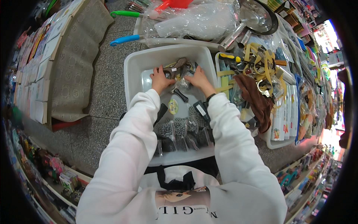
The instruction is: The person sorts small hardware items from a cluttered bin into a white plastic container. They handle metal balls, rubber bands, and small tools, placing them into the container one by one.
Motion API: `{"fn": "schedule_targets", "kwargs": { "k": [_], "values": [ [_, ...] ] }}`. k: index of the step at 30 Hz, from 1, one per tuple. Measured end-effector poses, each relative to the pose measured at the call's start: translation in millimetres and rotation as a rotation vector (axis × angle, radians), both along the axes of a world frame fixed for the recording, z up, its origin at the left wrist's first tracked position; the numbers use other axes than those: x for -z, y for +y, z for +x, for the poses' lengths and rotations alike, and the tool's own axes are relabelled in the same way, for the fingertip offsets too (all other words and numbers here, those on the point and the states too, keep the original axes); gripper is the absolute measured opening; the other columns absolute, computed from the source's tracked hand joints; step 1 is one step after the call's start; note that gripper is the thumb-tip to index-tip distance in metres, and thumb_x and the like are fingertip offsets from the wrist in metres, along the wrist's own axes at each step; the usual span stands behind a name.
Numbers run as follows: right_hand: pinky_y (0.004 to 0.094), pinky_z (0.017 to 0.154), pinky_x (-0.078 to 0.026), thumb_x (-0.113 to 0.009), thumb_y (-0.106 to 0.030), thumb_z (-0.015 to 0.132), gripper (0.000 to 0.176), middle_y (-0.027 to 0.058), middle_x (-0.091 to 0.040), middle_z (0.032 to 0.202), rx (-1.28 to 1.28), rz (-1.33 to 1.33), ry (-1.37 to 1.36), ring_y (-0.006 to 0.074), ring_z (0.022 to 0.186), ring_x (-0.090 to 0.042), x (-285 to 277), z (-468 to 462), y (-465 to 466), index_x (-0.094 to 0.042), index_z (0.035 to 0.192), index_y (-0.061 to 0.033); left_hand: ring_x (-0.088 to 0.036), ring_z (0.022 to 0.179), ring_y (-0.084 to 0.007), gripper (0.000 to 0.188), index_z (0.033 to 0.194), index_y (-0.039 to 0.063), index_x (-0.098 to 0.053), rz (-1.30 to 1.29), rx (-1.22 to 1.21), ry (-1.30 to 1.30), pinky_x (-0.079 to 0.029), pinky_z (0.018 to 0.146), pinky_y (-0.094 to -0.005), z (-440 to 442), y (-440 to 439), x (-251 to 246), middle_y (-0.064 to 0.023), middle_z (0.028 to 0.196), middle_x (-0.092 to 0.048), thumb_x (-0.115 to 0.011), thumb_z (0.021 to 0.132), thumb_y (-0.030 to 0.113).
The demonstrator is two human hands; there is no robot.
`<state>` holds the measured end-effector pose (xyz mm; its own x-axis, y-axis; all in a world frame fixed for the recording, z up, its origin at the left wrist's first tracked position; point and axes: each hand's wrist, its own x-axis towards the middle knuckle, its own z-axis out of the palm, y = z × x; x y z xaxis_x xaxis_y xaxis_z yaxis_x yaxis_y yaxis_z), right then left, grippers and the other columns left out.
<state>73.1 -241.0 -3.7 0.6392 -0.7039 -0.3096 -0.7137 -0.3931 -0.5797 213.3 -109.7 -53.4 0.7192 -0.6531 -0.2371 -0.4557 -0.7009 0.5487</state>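
Observation:
A white plastic bin [130, 72] stands before me, and both my hands reach into its far half. My left hand [160, 80] has its fingers spread and bent beside a brown-handled tool [175, 71] with a small white tag. My right hand [200, 79] rests at an item in clear plastic wrap [186, 83], thumb against the wrap. Whether either hand grips anything is hidden. A black-and-white striped piece [180, 95] lies just nearer me. In the near half are clear bags with dark, dotted contents [179, 127] and a dark handle with a white label [200, 110].
A second bin to the right holds yellow straps [261, 60], a brown cloth [253, 99] and a yellow-and-black handle [228, 57]. Pans [258, 16] and plastic-wrapped utensils [195, 22] lie beyond. Left stands a cloth-draped table [74, 65]. Stocked shelves [56, 173] run behind.

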Motion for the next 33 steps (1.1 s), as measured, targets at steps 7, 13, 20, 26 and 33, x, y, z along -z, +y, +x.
{"fn": "schedule_targets", "kwargs": {
  "k": [7,13,20,26,33],
  "values": [
    [0.0350,0.088,-0.047,-0.076,-0.038,0.070,0.092,0.0229,-0.048,0.128,0.082,0.295,-0.198,0.0300,0.112,-0.053,51.8,27.2,-29.7,-0.028,0.136,0.0050,-0.043,0.115,-0.0360,0.110,0.143,0.017,-0.025,-0.081,-0.104,0.280,-0.048,0.088,-0.0458,4.2,-4.1,5.1,-0.0174,0.132,-0.028,-0.083,0.051,0.037],
    [0.0323,0.087,-0.046,-0.075,-0.038,0.073,0.074,0.0136,-0.057,0.119,-0.034,0.787,-0.392,0.0230,0.105,-0.057,55.3,38.6,-15.7,-0.045,0.128,0.0021,-0.041,0.117,-0.0329,0.093,0.139,0.017,-0.034,-0.207,-0.045,0.556,-0.053,0.084,-0.0399,10.4,-0.1,6.6,-0.0141,0.134,-0.024,-0.076,0.056,0.016],
    [0.0326,0.090,-0.043,-0.074,-0.027,0.072,0.063,0.0111,-0.059,0.113,-0.025,0.669,-0.551,0.0200,0.104,-0.055,28.6,30.0,23.4,-0.049,0.124,0.0001,-0.054,0.099,-0.0219,0.078,0.131,0.007,-0.044,-0.403,-0.154,0.777,-0.048,0.077,-0.0302,-3.5,26.9,-24.4,-0.0117,0.122,-0.044,-0.070,0.057,0.010],
    [0.0308,0.088,-0.044,-0.075,-0.029,0.068,0.065,0.0113,-0.061,0.110,0.168,0.415,-0.778,0.0206,0.099,-0.058,-78.3,-5.4,31.2,-0.050,0.122,-0.0019,-0.049,0.109,-0.0238,0.075,0.130,0.006,-0.045,-0.618,-0.037,0.676,-0.040,0.094,-0.0321,-37.2,5.6,-119.1,-0.0117,0.122,-0.044,-0.070,0.059,0.012],
    [0.0302,0.083,-0.046,-0.076,-0.023,0.071,0.057,0.0107,-0.061,0.105,0.254,0.177,-0.986,0.0182,0.094,-0.058,-213.2,-108.9,-47.4,-0.052,0.116,0.0028,-0.043,0.116,-0.0311,0.083,0.130,0.004,-0.044,-0.762,0.347,0.464,-0.038,0.099,-0.0362,-111.5,-98.0,-244.9,-0.0187,0.123,-0.043,-0.073,0.055,0.025]
  ]
}}
